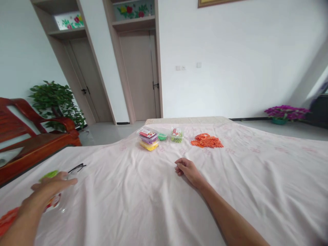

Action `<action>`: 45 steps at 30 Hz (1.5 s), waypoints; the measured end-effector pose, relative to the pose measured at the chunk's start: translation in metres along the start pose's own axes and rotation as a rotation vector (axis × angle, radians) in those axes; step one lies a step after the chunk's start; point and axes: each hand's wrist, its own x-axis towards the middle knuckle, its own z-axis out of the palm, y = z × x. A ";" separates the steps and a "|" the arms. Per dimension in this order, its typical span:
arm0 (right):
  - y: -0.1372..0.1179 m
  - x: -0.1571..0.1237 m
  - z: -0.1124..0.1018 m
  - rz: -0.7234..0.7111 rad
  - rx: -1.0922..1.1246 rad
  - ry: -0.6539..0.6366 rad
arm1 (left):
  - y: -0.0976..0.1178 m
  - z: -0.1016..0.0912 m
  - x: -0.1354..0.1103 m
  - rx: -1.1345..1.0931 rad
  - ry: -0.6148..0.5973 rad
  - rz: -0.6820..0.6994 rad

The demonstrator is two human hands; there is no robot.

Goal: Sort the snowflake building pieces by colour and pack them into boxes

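My left hand (50,188) lies at the lower left over a clear plastic box (60,201) with a green lid edge (48,175) and a red label; its fingers curve over the top of the box. My right hand (186,168) rests on the pale pink sheet (143,201) in the middle, fingers curled under, with nothing visible in them. Farther away on the sheet lie a pile of orange pieces (207,141) and a stack of clear boxes with purple and yellow contents (148,139).
Two small boxes of green pieces (176,135) sit by the stack. Black glasses (77,167) lie near my left hand. An orange-red patch (7,220) shows at the lower left edge. A red wooden bench (30,136), a green plant (57,100), doors and purple flowers (285,112) stand beyond.
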 end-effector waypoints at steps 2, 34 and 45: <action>0.000 0.000 0.000 -0.009 0.010 0.000 | 0.029 -0.005 -0.016 0.092 -0.014 0.089; -0.004 -0.002 -0.005 -0.178 0.038 0.207 | 0.309 0.029 -0.209 -1.501 -0.900 0.577; -0.002 -0.005 -0.006 -0.316 -0.216 0.511 | 0.326 0.051 -0.242 -1.771 -1.189 0.630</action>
